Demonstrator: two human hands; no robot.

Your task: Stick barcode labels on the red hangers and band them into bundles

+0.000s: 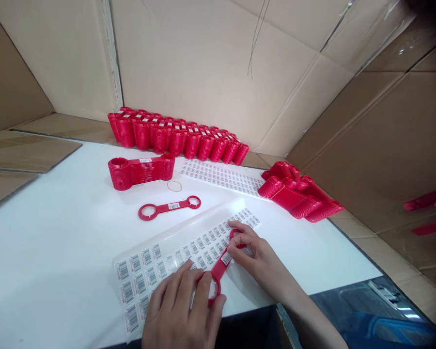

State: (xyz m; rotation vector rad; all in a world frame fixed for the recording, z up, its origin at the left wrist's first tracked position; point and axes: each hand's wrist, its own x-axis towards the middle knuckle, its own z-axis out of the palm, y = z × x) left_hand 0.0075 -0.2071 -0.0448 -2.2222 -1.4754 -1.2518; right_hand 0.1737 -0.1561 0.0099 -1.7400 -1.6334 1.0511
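A red plastic piece with a ring at each end (220, 265) lies slanted over a sheet of barcode stickers (189, 249), a white label on its bar. My left hand (183, 308) rests on the sheet, fingers and thumb around the larger, nearer ring. At the smaller, farther ring, my right hand (252, 252) has its thumb and index finger closed by the bar's label. Behind the sheet, a second red two-ring piece (169, 207) lies flat with a barcode label. Part of the sheet's near side is hidden beneath my left hand.
A stack of red pieces (141, 172) stands at left beside a rubber band (174, 186). Rows of red stacks (178, 138) line the cardboard wall (203, 63). Another sticker sheet (221, 177) lies behind, and tipped-over stacks (300, 194) sit at right. A dark box edge (283, 322) is near me.
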